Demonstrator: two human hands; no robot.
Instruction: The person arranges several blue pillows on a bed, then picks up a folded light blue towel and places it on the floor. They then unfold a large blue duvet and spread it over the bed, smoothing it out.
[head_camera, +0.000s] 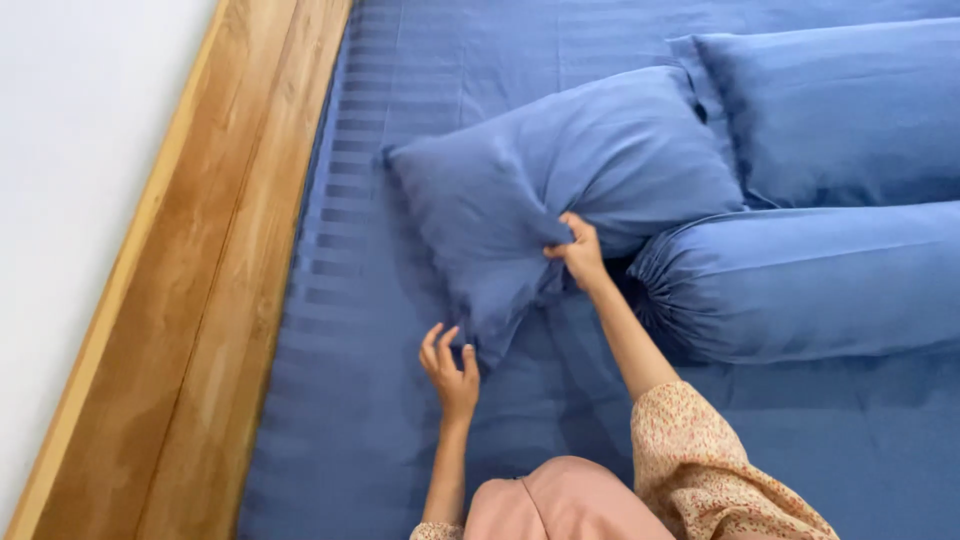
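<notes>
A right hand (580, 255) pinches the edge of a blue pillow (560, 180) lying on a blue striped bedsheet (400, 70), beside a blue bolster (800, 280); the left hand (450, 365), fingers loosely curled, touches the pillow's lower corner.

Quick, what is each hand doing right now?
Left hand: open, touching the blue pillow's lower corner.
Right hand: closed, pinching the pillow's edge.
</notes>
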